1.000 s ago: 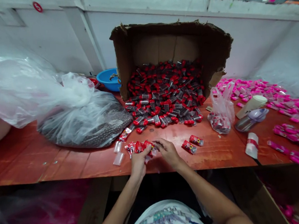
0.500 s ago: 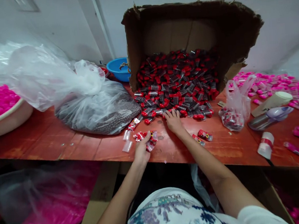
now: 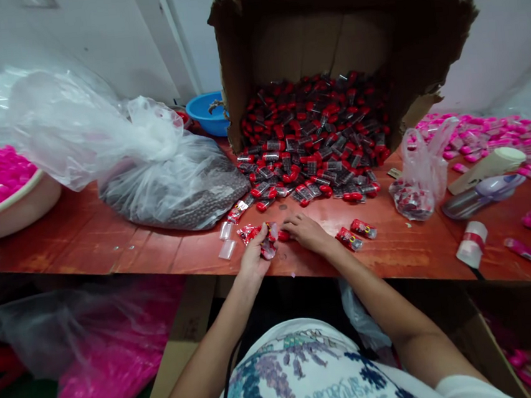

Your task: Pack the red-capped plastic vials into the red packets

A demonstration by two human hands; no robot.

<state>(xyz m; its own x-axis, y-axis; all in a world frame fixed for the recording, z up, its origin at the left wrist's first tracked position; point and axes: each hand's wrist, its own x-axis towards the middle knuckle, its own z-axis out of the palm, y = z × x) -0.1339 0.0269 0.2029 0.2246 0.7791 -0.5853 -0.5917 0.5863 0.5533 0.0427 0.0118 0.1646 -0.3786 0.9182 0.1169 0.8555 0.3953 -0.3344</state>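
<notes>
My left hand (image 3: pixel 255 257) is closed around several red printed plastic sleeves (image 3: pixel 249 232) near the table's front edge. Just right of it, my right hand (image 3: pixel 309 233) pinches a small red-capped container (image 3: pixel 285 236), its red end close to the sleeves. The fingers hide most of that container. Behind both hands, a heap of similar clear containers with red caps (image 3: pixel 312 150) spills from a torn cardboard box (image 3: pixel 235 70). Two containers in printed sleeves (image 3: pixel 362 228) lie to the right of my right hand. Clear plastic pieces (image 3: pixel 227 249) lie left of my left hand.
A tied bag of dark beads (image 3: pixel 175 192) and a basin (image 3: pixel 41 205) of pink pieces stand at left. A blue bowl (image 3: pixel 208 120) sits behind. On the right are a small plastic bag (image 3: pixel 413 200), a bottle (image 3: pixel 476 196), a white roll (image 3: pixel 472 243) and pink items (image 3: pixel 489 133).
My right hand has drawn back from the heap's front edge toward my left hand, now with a red-capped container in its fingers. My left hand still holds the sleeves. The view has shifted slightly.
</notes>
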